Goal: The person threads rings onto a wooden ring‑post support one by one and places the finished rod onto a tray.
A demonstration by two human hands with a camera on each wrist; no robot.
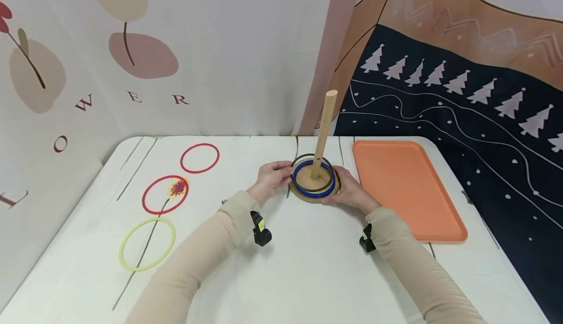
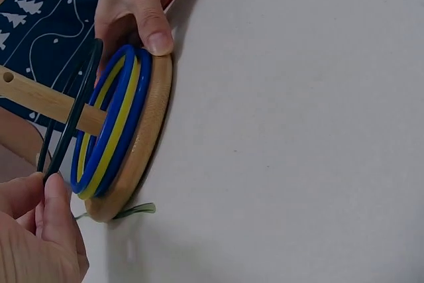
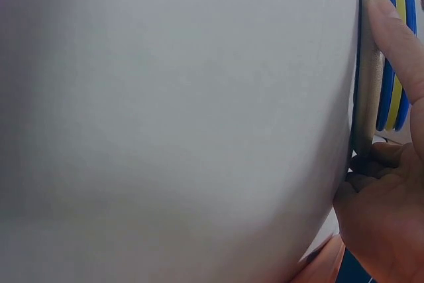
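Observation:
A round wooden base [image 2: 159,101] stands on the table with a wooden post [image 1: 325,128] rising from it. Stacked around the post on the base are blue rings [image 1: 313,195] with a yellow ring [image 2: 126,114] between them. Above this stack a dark ring [image 2: 83,97] encircles the post, tilted and raised. My left hand [image 1: 273,176] pinches its left side between thumb and fingers. At the right side of the base, my right hand [image 1: 349,192] grips the edge, thumb on top and fingers curled around the far side, partly hidden in the head view.
Two red rings [image 1: 200,172] and a light yellow-green ring [image 1: 124,260] lie flat on the table's left side. An orange tray [image 1: 404,187] lies to the right of the base. Printed cloth walls [image 1: 246,70] rise behind the white-covered table [image 1: 308,265].

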